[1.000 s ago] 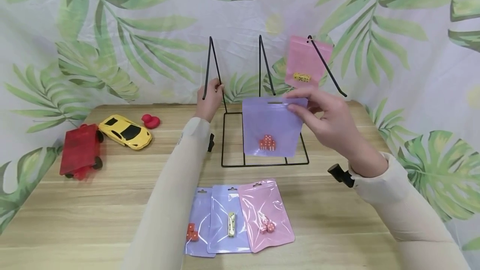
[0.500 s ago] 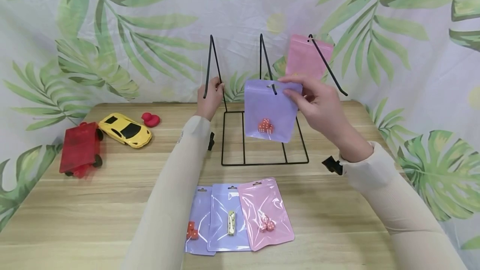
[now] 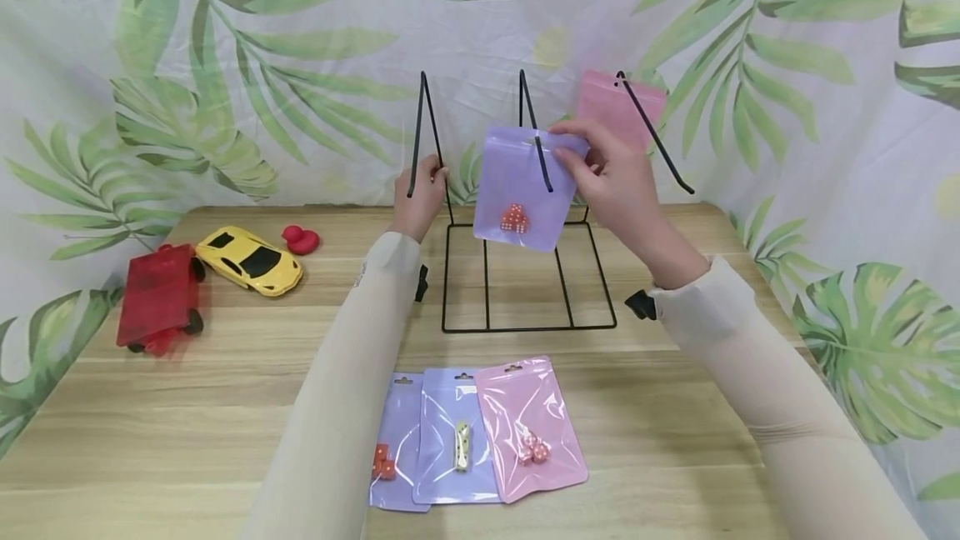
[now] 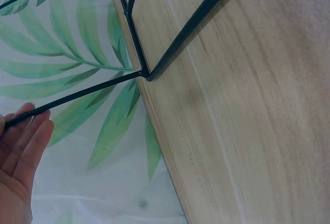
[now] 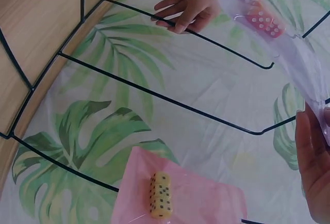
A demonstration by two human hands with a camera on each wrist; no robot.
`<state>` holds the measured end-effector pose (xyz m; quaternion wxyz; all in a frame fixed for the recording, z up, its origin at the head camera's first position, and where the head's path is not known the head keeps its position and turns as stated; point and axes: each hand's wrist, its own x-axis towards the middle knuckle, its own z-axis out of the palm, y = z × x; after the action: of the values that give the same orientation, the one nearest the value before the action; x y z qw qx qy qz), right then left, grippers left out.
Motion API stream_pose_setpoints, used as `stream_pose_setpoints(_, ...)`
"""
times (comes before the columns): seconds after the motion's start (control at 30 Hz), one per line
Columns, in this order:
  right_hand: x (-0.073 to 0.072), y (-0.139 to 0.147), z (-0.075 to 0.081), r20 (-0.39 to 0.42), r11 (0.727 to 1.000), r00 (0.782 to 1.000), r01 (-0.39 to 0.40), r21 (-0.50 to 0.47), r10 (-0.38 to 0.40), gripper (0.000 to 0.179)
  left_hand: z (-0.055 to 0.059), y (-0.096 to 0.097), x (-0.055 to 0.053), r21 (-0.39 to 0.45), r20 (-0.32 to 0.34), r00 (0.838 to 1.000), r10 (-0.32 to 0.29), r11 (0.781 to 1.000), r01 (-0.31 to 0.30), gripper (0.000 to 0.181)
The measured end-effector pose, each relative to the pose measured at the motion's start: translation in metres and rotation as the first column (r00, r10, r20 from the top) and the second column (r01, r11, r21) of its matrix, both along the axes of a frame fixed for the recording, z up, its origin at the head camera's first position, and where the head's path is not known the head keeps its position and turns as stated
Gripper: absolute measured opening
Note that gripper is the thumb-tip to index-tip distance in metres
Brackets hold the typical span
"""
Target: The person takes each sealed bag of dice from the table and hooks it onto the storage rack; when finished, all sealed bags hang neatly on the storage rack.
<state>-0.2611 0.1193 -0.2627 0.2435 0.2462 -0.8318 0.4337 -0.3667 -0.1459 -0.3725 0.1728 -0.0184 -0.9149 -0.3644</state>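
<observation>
My right hand [image 3: 618, 182] pinches the top right corner of a purple zip bag [image 3: 506, 173] with red dice inside. The middle prong of a black wire display rack [image 3: 528, 328] passes through the bag's hang hole, its tip sticking out in front. The left hand [image 3: 420, 200] grips the rack's left upright between thumb and fingers; in the left wrist view, that upright [image 4: 87, 91] runs out of the fingers. On the right prong hangs a pink zip bag [image 3: 600, 98], partly behind my right hand; its yellow dice [image 5: 161, 195] show in the right wrist view.
Three zip bags lie overlapping in front of the rack: a purple one [image 3: 405, 415], a bluish one [image 3: 442, 407] and a pink one [image 3: 517, 398]. At the left stand a red toy vehicle [image 3: 159, 290], a yellow toy car [image 3: 251, 261] and a red rubber duck [image 3: 302, 240].
My right hand has moved up, left and back with the purple bag, from in front of the rack onto the middle prong and along it. The left hand keeps its hold on the upright.
</observation>
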Motion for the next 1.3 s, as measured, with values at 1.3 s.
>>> stream_pose_setpoints(1.3,-0.078,-0.029,0.020,0.113,0.937,0.949,0.264,0.229,-0.295,0.032,0.003,-0.001,0.004,0.018,-0.001,0.999,-0.037,0.999,0.037,0.026)
